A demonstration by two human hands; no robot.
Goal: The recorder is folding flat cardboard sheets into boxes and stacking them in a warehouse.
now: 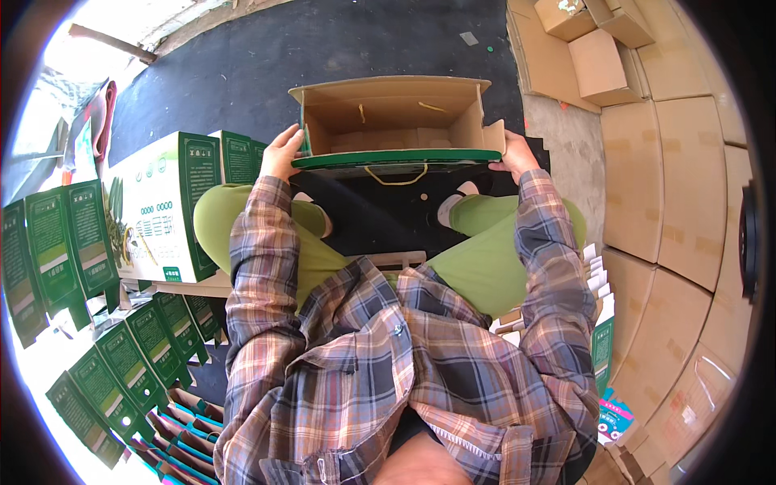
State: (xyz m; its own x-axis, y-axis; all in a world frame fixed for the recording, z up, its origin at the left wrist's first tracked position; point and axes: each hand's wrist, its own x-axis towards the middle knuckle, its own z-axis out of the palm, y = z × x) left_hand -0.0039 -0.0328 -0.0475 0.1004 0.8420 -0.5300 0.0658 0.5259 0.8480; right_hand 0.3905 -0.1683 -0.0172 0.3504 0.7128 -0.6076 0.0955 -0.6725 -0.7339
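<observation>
An open-topped cardboard box (395,154), brown inside with a green printed edge, is in front of my knees. One yellow cord handle hangs in a loop on its near side, and ends of cord show on the inner far wall. My left hand (281,153) is closed on the box's left end, thumb side near the green edge. At the opposite end, my right hand (516,155) grips the near right corner, beside a raised brown side flap (494,139). Part of each hand's fingers is hidden by the cardboard.
Green and white printed boxes (153,210) stand to my left, with several rows of green cartons (129,356) nearer me. Large brown cartons (634,178) are stacked along the right. Opened brown boxes (602,65) lie at the far right. Black sheeting (323,40) covers the floor.
</observation>
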